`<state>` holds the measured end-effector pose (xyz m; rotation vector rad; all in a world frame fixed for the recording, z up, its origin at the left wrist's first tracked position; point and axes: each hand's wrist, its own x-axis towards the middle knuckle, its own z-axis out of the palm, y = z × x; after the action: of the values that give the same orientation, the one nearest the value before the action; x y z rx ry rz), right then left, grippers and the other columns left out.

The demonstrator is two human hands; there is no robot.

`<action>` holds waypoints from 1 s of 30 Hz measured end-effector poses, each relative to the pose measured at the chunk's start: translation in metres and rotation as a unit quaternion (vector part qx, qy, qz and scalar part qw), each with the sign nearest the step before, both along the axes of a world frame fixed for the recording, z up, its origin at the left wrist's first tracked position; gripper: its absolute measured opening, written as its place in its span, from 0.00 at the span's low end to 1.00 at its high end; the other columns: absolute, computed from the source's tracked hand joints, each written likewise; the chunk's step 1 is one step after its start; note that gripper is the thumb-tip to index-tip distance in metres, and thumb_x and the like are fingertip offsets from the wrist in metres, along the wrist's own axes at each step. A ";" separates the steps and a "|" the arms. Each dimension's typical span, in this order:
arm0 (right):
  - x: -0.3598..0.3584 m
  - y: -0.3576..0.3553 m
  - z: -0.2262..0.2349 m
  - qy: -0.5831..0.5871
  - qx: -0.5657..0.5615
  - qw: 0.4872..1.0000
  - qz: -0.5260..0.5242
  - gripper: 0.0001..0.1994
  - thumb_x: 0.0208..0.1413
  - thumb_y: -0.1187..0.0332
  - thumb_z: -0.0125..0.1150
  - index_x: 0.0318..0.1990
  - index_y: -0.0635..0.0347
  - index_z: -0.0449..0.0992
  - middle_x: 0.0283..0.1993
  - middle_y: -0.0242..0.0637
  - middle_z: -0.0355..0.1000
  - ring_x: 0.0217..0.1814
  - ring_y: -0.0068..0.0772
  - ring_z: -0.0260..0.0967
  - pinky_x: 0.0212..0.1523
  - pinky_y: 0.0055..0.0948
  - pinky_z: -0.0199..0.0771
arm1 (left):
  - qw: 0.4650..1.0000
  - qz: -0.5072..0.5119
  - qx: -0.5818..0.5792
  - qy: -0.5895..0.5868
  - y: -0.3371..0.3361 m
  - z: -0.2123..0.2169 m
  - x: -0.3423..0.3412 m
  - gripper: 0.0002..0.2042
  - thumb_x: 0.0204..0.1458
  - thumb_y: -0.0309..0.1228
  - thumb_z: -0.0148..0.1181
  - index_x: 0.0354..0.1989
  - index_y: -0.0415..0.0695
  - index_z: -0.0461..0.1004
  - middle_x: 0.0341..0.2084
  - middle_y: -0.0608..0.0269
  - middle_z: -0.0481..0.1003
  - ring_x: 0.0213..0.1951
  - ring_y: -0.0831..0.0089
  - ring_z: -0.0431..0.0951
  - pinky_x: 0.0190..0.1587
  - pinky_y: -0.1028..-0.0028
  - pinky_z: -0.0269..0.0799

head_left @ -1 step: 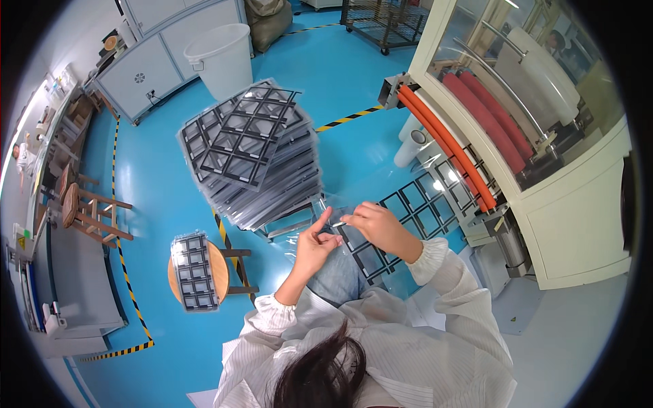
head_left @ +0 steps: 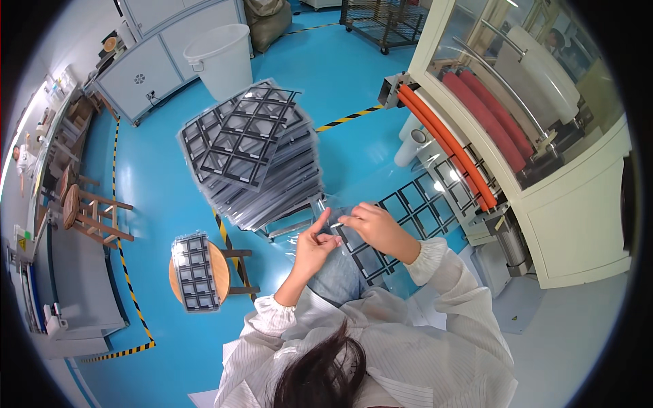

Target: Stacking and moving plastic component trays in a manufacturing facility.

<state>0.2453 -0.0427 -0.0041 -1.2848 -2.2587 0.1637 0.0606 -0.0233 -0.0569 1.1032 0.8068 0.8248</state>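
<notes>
A clear plastic film with black rectangular frames point(head_left: 416, 205) stretches from the orange rollers point(head_left: 449, 143) down to my lap. At its near left end, my left hand point(head_left: 315, 249) has its index finger stretched forward and its thumb apart, close against the clear film edge. My right hand point(head_left: 381, 232) is closed in a pinch over the film. From its fingertips a small, thin, pale tool point(head_left: 336, 225) points toward my left hand; its exact kind is too small to tell. Just beyond my hands stands a tall stack of similar framed sheets point(head_left: 272, 183), the top ones lying askew.
A round wooden stool point(head_left: 222, 275) at left carries a narrow pile of framed sheets point(head_left: 195, 272). The cream roller machine point(head_left: 571, 224) fills the right side. White rolls point(head_left: 411, 144) stand beside it. Farther off are a white bin point(head_left: 221, 64) and a wire rack cart point(head_left: 388, 24).
My right hand and the pale tool have shifted very slightly toward my left hand. Everything else looks the same.
</notes>
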 end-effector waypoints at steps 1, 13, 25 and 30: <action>-0.005 0.000 0.000 -0.038 0.028 0.999 0.006 0.12 0.44 0.74 0.55 0.39 0.59 0.76 0.29 0.34 0.67 0.36 0.34 0.66 0.36 0.29 0.69 | 1.000 -0.003 0.005 0.002 -0.001 0.000 -0.002 0.32 0.45 0.14 0.55 0.62 0.41 0.55 0.23 0.68 0.76 0.28 0.86 0.73 0.36 0.84 0.69; 0.142 -0.002 0.022 -0.175 0.068 0.968 -0.165 0.10 0.45 0.73 0.56 0.37 0.62 0.75 0.30 0.40 0.68 0.37 0.39 0.66 0.36 0.31 0.71 | 0.998 0.023 -0.057 -0.015 0.001 0.004 -0.047 0.37 0.41 0.11 0.55 0.64 0.45 0.53 0.57 0.46 0.61 0.29 0.79 0.76 0.35 0.78 0.75; 0.104 -0.030 -0.018 0.154 -0.058 0.936 -0.312 0.12 0.53 0.77 0.51 0.45 0.66 0.74 0.20 0.46 0.66 0.18 0.32 0.62 0.22 0.25 0.63 | 0.987 0.054 -0.153 -0.021 -0.008 0.030 -0.076 0.29 0.48 0.17 0.48 0.62 0.35 0.53 0.25 0.62 0.74 0.22 0.78 0.75 0.29 0.81 0.76; 0.091 -0.040 -0.027 0.125 0.002 0.947 -0.294 0.11 0.52 0.74 0.51 0.43 0.64 0.75 0.21 0.48 0.69 0.20 0.45 0.66 0.22 0.37 0.64 | 0.991 0.076 -0.108 0.007 -0.014 0.036 -0.088 0.25 0.48 0.18 0.50 0.58 0.35 0.60 0.22 0.67 0.73 0.23 0.80 0.74 0.28 0.83 0.74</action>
<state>0.3361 -0.0822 -0.0312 -1.7632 -1.5847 0.0961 -0.0270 -0.0371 -0.0212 0.8637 0.9766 0.8348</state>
